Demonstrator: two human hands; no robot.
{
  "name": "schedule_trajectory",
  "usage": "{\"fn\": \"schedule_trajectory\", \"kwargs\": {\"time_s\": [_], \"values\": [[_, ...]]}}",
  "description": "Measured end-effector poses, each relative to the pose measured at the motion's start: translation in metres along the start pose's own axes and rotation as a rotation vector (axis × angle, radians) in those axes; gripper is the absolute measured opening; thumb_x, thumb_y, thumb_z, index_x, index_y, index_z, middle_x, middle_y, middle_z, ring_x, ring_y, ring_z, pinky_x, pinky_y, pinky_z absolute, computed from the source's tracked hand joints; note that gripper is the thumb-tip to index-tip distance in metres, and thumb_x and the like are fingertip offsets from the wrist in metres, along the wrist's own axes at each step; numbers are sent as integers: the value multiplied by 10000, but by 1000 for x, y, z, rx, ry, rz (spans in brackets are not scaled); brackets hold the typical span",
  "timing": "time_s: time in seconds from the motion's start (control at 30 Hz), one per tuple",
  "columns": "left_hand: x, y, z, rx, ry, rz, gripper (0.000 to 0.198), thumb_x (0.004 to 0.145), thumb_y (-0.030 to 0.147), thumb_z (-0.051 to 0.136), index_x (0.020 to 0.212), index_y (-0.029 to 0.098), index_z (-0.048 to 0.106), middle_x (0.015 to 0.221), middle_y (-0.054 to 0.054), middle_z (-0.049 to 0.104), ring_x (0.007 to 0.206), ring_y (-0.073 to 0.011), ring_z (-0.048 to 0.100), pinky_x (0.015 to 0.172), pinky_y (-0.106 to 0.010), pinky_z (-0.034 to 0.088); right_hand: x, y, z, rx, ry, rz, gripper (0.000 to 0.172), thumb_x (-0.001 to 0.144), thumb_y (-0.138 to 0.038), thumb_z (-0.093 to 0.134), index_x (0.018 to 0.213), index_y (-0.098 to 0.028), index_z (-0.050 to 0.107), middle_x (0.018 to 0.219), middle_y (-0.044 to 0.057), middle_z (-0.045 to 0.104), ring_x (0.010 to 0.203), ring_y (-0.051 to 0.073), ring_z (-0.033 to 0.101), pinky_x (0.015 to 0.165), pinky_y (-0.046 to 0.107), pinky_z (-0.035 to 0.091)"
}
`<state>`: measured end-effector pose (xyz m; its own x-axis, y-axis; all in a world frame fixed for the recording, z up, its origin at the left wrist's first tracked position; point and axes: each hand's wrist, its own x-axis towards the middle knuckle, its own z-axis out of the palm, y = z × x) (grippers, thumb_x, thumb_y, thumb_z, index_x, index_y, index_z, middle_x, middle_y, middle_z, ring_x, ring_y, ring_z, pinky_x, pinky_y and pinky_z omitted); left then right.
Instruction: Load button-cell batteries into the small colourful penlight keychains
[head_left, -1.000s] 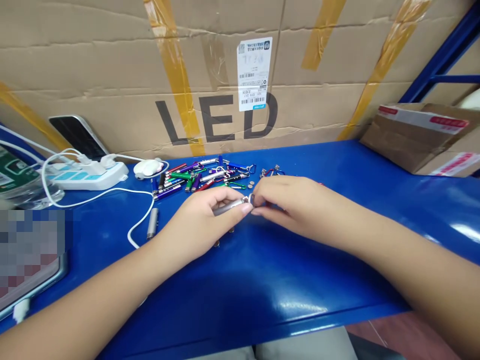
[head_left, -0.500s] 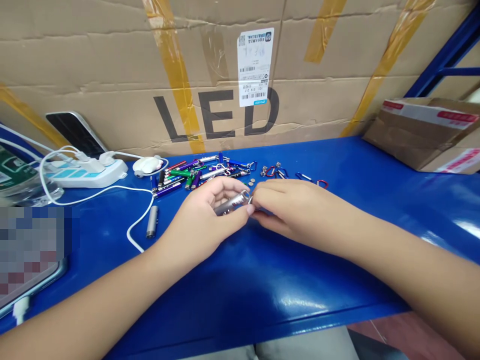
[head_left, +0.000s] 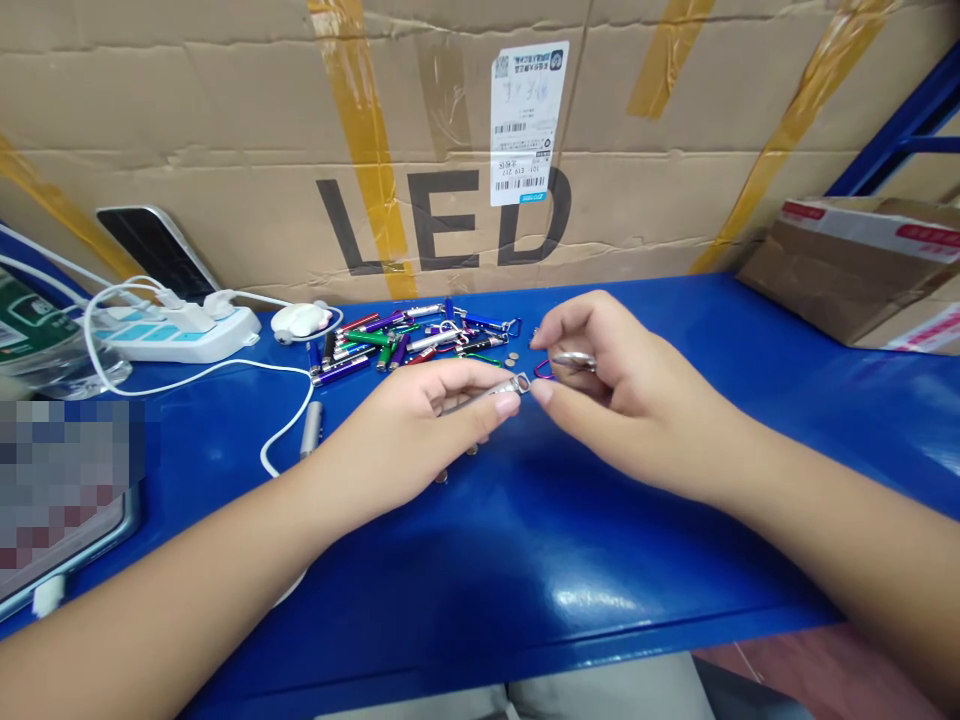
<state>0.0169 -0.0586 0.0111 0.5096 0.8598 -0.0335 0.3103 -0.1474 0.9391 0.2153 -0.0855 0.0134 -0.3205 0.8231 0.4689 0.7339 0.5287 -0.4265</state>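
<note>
My left hand [head_left: 420, 420] is closed around a slim silver flashlight tube [head_left: 480, 400], its ring-shaped end pointing right between thumb and fingers. Most of the tube is hidden by the hand. My right hand [head_left: 615, 385] is just right of that end, thumb and fingertips apart, with a silver carabiner [head_left: 574, 361] held against the curled fingers. Small round discs like button cells [head_left: 442, 477] show just below my left hand, and more cells [head_left: 512, 358] lie beyond it. Another silver tube [head_left: 311, 428] rests on the blue table to the left, partly behind my forearm.
A heap of colored penlights [head_left: 367, 345] with clips lies behind my hands. At left are a white power strip [head_left: 187, 335], cables, a charger [head_left: 300, 320], a phone [head_left: 157, 250], a bottle [head_left: 37, 325] and a pixelated device [head_left: 67, 500]. Cardboard boxes [head_left: 855, 265] stand behind.
My right hand has parted from the tube's ring end, its fingers lifting and spreading, and the silver carabiner now shows in it. Small round discs have appeared below my left hand.
</note>
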Motion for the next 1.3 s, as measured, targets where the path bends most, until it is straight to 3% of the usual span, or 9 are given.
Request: {"fn": "schedule_trajectory", "kwargs": {"time_s": [0.2, 0.4, 0.6, 0.77, 0.97, 1.13, 1.3], "values": [[0, 4, -6, 15, -38, 0, 338, 790, 458, 642, 980, 191, 729, 744, -31, 661, 649, -144, 591, 497, -210, 448, 3, 5, -10, -175, -77, -200, 193, 906, -289, 467, 1006, -229, 620, 863, 40, 673, 765, 178, 632, 663, 287, 440], [-3, 4, -4, 124, 9, 49, 321, 790, 443, 647, 1007, 230, 750, 773, -28, 700, 727, -187, 632, 552, -238, 488, 4, 8, -9, -263, -110, -280, 222, 925, -251, 421, 874, -213, 633, 785, 41, 670, 765, 172, 621, 649, 275, 410], [-5, 4, 2, 318, 141, 244, 281, 837, 404, 607, 1005, 235, 756, 889, -30, 726, 746, -175, 638, 625, -246, 509, 2, 1, -2, -145, -60, -133, 183, 910, -293, 456, 807, -219, 587, 734, 31, 643, 684, 169, 595, 603, 273, 405], [-7, 2, 3, 531, 248, 402, 261, 870, 347, 565, 1028, 254, 751, 969, -41, 733, 924, -209, 648, 836, -296, 514, 2, -8, 2, 96, -13, 57, 197, 895, -328, 501, 735, -216, 526, 623, -5, 564, 606, 145, 528, 560, 262, 387], [-6, -2, 0, 670, 277, 440, 258, 866, 357, 561, 1034, 266, 733, 1047, -53, 716, 1067, -245, 613, 936, -335, 477, 1, -7, 11, 398, -69, 229, 304, 902, -458, 498, 731, -208, 480, 543, -53, 426, 491, 103, 396, 476, 249, 326], [0, 1, 0, 534, 195, 378, 248, 861, 371, 569, 1002, 234, 721, 964, -48, 711, 929, -209, 635, 830, -286, 500, 3, 1, 13, 436, -100, 298, 312, 899, -503, 481, 783, -213, 475, 545, -69, 395, 459, 96, 349, 445, 246, 308], [5, -2, -1, 171, 173, 130, 356, 822, 479, 613, 1036, 201, 670, 844, -32, 676, 705, -160, 608, 592, -238, 476, 2, 1, 4, 156, -4, 200, 217, 960, -345, 335, 935, -211, 503, 663, -9, 552, 563, 143, 500, 536, 271, 405]]}}
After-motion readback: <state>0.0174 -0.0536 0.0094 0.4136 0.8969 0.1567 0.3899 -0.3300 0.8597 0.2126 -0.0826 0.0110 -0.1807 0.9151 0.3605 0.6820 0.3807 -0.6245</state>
